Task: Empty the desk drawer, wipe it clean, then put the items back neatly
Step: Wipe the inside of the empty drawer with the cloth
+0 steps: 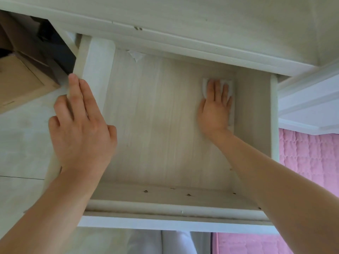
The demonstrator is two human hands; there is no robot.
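While the pale wood-grain desk drawer [156, 125] stands pulled out and empty, right hand [216, 107] presses a white folded wipe [205, 85] flat-fingered into the far right corner. Left hand [80, 125], open, steadies the left wall. Unwiped floor stretches leftward, toward the left hand.
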